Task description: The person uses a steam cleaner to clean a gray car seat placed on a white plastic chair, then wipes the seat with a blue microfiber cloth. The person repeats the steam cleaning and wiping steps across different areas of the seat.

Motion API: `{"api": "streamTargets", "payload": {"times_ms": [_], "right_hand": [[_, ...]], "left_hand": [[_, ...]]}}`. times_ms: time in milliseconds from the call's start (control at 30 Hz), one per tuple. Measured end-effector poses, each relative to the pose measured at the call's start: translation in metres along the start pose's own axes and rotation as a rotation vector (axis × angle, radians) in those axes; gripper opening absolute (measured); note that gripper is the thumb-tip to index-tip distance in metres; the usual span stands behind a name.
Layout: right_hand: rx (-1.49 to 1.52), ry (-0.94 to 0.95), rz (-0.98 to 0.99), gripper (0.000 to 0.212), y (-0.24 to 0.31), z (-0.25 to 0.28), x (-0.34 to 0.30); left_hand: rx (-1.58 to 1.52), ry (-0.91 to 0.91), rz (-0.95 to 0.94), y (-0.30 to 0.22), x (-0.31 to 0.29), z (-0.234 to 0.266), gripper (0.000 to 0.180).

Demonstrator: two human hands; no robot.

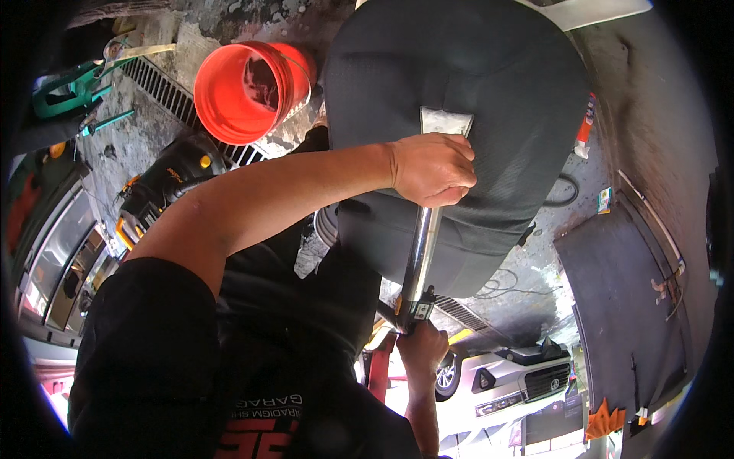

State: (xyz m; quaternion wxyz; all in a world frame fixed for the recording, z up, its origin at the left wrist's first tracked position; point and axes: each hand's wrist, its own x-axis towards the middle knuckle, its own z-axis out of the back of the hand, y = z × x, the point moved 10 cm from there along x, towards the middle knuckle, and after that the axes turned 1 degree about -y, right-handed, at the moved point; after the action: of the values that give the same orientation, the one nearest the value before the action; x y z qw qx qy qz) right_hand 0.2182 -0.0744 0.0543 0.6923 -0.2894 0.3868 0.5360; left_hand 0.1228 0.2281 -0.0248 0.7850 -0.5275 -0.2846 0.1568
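Note:
A black fabric car seat (512, 69) stands in front of me. The clear flared head (445, 121) of an upholstery extractor wand (419, 256) rests on its surface. My left hand (434, 170) is wrapped round the shiny metal tube just behind that head, knuckles up. Lower down, my right hand (423, 348) is closed round the wand's dark handle end, below a black valve fitting (422, 306). The tube slants from the seat back toward my body. My left palm and part of the right hand's fingers are hidden.
An orange-red bucket (229, 96) stands left of the seat, near a floor drain grate (160, 88). A black and yellow machine (172, 180) is beside my left arm. At right lies a dark flat panel (619, 298). A white car (512, 382) shows at lower right.

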Motion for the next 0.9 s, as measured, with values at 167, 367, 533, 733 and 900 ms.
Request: {"api": "streamTargets", "payload": {"times_ms": [167, 367, 533, 733, 900], "right_hand": [[0.011, 0.055, -0.039, 0.013, -0.002, -0.009, -0.014], [-0.012, 0.076, -0.032, 0.030, -0.020, -0.041, -0.038], [-0.006, 0.174, -0.089, 0.025, -0.033, -0.062, -0.056], [0.029, 0.241, -0.163, 0.008, -0.038, -0.074, -0.074], [0.020, 0.196, -0.149, 0.005, -0.034, -0.077, -0.088]], "left_hand": [[-0.017, 0.030, 0.012, -0.004, -0.012, -0.023, 0.016], [-0.057, 0.047, 0.034, -0.011, -0.023, -0.049, 0.015], [-0.078, 0.038, 0.020, -0.021, -0.036, -0.074, 0.016], [-0.101, 0.051, 0.043, -0.029, -0.045, -0.097, 0.017], [-0.133, 0.082, 0.043, -0.034, -0.056, -0.112, 0.014]]}}
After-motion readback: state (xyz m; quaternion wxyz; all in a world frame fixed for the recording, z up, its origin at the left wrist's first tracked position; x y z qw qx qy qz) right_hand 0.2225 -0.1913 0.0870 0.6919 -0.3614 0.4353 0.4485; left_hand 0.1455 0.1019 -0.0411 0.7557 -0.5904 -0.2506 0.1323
